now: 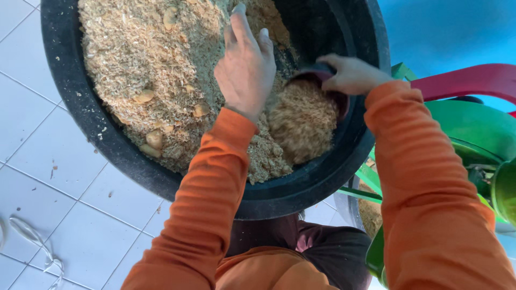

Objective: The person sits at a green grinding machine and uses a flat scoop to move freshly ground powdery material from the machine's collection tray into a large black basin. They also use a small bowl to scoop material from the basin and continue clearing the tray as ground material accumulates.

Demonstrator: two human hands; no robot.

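Over the white tiled floor [64,177] sits a big black tub [80,107], filled on its left and middle with pale, chaffy meal [140,48] that has yellowish lumps [155,138] scattered through it. Both arms in orange sleeves [204,193] reach into the tub from the near side.

The left hand [244,67] lies palm down on the meal near the middle of the tub, fingers together and stretched toward the far rim, resting on the heap rather than gripping anything. The right hand [352,74] is closed over the rim of a small dark scoop [322,75] at the right side of the tub, thumb on top. The scoop is tipped toward the near side, and a mound of finer brown grain [303,121] lies just below its mouth, blurred as if pouring.

To the right, outside the tub, stand green parts of a machine [473,129] and a red bar [467,80] against a blue wall [457,27]; a loose cord [32,236] lies on the floor at far left.

To do this well, I judge the scoop should stay low and well inside the rim so the grain lands on the heap and not on the floor. The flat hand seems best placed just beside the falling grain, ready to fold it under. Tipping slowly would keep dust down and the pile even.
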